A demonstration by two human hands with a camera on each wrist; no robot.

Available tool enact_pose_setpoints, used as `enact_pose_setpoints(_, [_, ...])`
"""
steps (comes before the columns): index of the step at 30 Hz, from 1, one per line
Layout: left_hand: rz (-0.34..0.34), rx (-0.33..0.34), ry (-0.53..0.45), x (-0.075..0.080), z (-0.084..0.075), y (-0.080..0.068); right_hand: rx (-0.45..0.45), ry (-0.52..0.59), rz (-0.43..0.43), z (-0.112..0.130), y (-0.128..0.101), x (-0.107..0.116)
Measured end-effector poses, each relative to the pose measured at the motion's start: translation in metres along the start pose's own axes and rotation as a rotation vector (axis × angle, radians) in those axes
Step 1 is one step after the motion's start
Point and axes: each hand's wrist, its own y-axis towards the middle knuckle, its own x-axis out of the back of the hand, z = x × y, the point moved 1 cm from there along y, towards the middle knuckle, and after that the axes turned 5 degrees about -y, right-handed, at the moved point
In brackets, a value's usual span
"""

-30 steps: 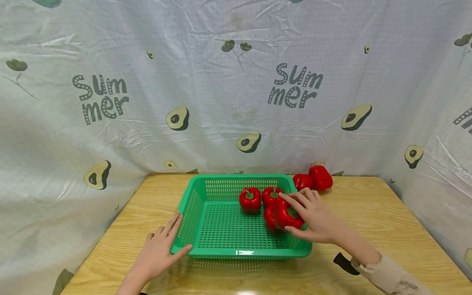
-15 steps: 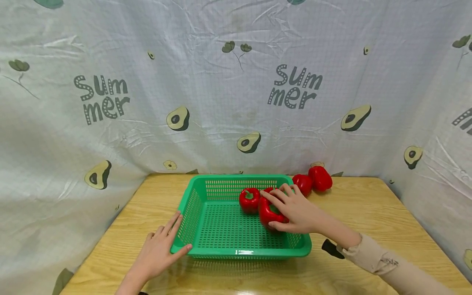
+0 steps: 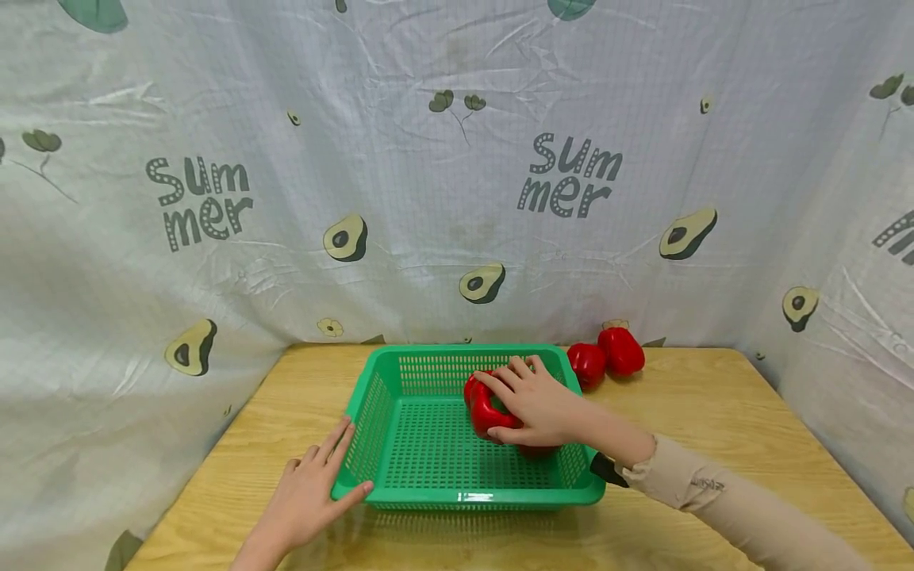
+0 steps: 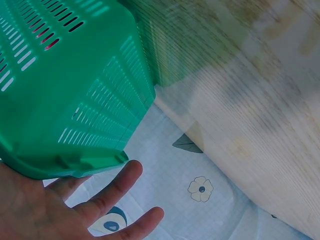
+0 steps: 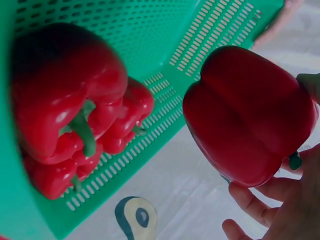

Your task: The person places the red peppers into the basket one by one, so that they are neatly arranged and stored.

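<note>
The right hand (image 3: 531, 404) is curving its fingers and thumb round a glossy, lobed red bell pepper (image 3: 484, 414) over the slotted green plastic basket (image 3: 435, 448). The left hand (image 3: 303, 492) is spreading nearly straight fingers against the left rim, grasping nothing. Three stemmed peppers (image 5: 65, 90) are sitting in the basket's right half, slotted floor opening leftward. Two loose peppers (image 3: 620, 353) are lying on the wood-grain table (image 3: 721, 444) beyond the right rim.
</note>
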Motion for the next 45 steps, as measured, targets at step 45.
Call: enact_pose_setpoints(45, [0.063, 0.038, -0.029, 0.000, -0.001, 0.002, 0.023, -0.207, 0.406, 0.020, 0.028, -0.044])
